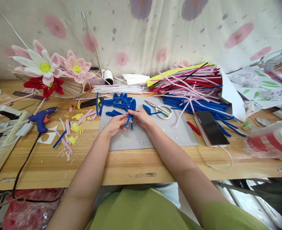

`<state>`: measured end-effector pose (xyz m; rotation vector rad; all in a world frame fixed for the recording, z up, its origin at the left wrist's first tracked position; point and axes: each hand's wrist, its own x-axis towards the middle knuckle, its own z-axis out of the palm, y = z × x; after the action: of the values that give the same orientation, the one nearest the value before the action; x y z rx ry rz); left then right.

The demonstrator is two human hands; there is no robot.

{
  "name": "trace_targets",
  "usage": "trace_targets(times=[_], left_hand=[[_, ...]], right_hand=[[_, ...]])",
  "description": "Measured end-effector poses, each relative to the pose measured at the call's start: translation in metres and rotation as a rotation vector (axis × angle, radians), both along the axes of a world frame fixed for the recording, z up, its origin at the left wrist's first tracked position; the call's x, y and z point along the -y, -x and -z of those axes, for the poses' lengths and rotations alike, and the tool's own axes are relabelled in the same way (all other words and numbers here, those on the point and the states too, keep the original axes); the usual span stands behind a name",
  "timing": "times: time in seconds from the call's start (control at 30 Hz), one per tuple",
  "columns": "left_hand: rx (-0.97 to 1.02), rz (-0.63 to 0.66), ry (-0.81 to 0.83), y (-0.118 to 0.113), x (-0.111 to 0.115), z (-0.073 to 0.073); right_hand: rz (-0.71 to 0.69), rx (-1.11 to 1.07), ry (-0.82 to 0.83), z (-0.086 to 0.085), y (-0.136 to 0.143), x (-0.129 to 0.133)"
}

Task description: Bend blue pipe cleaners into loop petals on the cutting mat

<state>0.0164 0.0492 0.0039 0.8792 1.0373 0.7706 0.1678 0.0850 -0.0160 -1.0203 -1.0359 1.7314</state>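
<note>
Above the grey cutting mat (141,140), my left hand (116,124) and my right hand (141,117) meet around a looped blue pipe cleaner piece (132,105). Its loop stands up over the fingers and its ends hang down between the hands. Fingers of both hands are closed on it. Behind them lie shaped blue pieces (118,99), with short blue lengths (113,113) nearer my left hand. To the right of my right hand are a blue leaf-like piece (147,109) and scissors (163,111) with white handles.
Bundled pipe cleaners (191,81) lie at the back right, near a phone (211,127) and a wrapped cup (270,140). On the left are a blue glue gun (42,118), its black cord, scraps (65,137), a power strip (9,131) and fuzzy flowers (43,65).
</note>
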Motion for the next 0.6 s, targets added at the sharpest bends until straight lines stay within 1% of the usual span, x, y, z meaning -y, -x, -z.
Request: trace_targets(times=[0.1,0.2,0.33,0.47,0.53,0.6], left_hand=[[0.009,-0.014,0.018,0.001,0.001,-0.001],[-0.026,-0.005,-0.011,-0.002,0.002,-0.002],[-0.032,0.014,-0.073,-0.008,0.004,0.000],[0.048,0.076,-0.079,-0.012,0.005,-0.001],[0.110,0.092,-0.050,-0.013,0.006,-0.004],[0.157,0.078,-0.001,-0.013,0.006,-0.006]], right_hand=[[0.007,0.019,-0.027,0.002,0.000,0.000],[-0.011,0.031,-0.051,0.003,0.001,0.000],[-0.086,0.020,-0.044,0.002,0.003,0.001],[-0.142,-0.023,-0.028,-0.002,0.002,0.004],[-0.147,-0.033,-0.003,-0.004,0.000,0.004],[-0.149,-0.040,0.023,-0.006,-0.001,0.004]])
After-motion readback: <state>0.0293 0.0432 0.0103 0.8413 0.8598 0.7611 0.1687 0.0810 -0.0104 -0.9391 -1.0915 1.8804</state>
